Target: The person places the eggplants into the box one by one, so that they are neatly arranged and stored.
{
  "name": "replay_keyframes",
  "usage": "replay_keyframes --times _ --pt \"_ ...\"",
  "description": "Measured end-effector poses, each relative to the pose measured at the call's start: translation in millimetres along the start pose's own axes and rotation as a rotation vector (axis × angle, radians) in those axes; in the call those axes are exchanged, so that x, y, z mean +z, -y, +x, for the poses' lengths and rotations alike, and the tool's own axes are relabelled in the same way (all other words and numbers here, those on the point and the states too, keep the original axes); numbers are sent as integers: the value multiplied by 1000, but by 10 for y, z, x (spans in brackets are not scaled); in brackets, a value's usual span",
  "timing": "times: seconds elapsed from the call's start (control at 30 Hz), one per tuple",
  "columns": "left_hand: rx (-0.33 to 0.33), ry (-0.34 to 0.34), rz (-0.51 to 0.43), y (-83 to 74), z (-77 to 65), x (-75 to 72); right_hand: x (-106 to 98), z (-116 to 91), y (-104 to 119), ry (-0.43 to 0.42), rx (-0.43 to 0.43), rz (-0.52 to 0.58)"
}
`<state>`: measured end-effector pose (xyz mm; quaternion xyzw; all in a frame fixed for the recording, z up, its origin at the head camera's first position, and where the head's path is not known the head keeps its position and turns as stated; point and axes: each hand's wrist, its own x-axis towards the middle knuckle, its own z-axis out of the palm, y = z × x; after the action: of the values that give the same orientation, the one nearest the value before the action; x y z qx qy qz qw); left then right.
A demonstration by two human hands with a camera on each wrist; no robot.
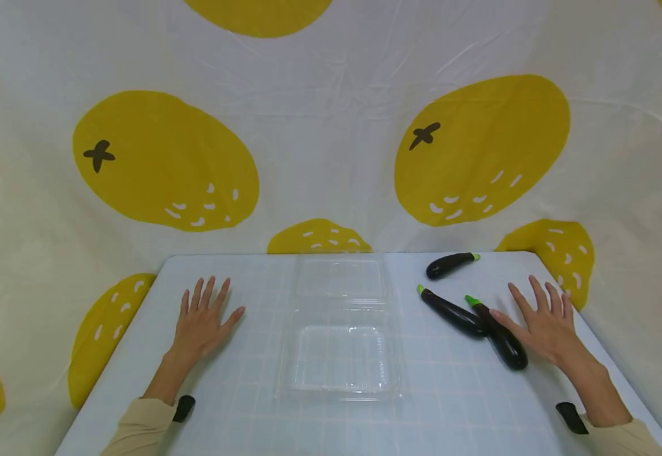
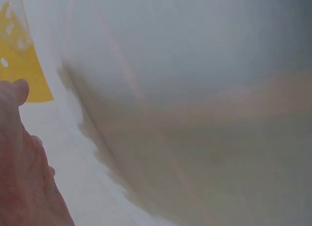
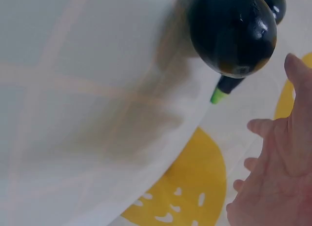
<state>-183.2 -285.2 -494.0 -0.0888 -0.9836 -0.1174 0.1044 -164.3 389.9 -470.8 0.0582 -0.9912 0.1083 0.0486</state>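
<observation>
At lower left, my left hand (image 1: pixel 199 323) has its fingers spread; at lower right, my right hand (image 1: pixel 552 332) spreads likewise, thumb at the nearest eggplant (image 1: pixel 504 342), contact unclear. A second eggplant (image 1: pixel 454 313) and third eggplant (image 1: pixel 450 266) lie right of centre, a clear clamshell container (image 1: pixel 340 361) unfolded at lower centre.

- Tabletop (image 1: pixel 240 411): pale bluish-white, faint pinkish grid lines, rounded far corners.
- Clear plastic container (image 1: pixel 342 361): near the middle, opened out, its lid (image 1: pixel 339 278) lying toward the far edge.
- Far eggplant (image 1: pixel 449 266): right of the lid, close to the far edge.
- Middle eggplant (image 1: pixel 454 313) and near eggplant (image 1: pixel 507 345): right of the container, both aslant, seemingly touching.
</observation>
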Motion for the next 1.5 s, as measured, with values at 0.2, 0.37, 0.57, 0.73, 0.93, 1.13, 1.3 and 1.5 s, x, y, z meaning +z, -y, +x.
replay_keyframes --times 0.2,0.37,0.57,0.73,0.93,1.13,1.3,1.5 --pt "-9 10 11 -20 -4 -15 13 1 -5 -7 -3 8" --pt "-11 -70 0 -82 14 -20 44 8 1 -64 -24 26" --pt "-9 -211 -43 -132 32 -6 46 48 63 -196 -64 64" --pt "-22 -262 -71 -178 38 -7 22 63 136 -271 -90 90" --pt "-25 -296 -160 -264 30 0 0 53 222 -322 -140 115" --pt "-86 -208 -225 -372 47 -26 -23 57 337 -329 -151 147" --pt "-112 -163 -267 -459 54 -23 -22 64 426 -334 -155 160" --pt "-134 -134 -311 -559 55 -14 -13 89 523 -310 -159 180"
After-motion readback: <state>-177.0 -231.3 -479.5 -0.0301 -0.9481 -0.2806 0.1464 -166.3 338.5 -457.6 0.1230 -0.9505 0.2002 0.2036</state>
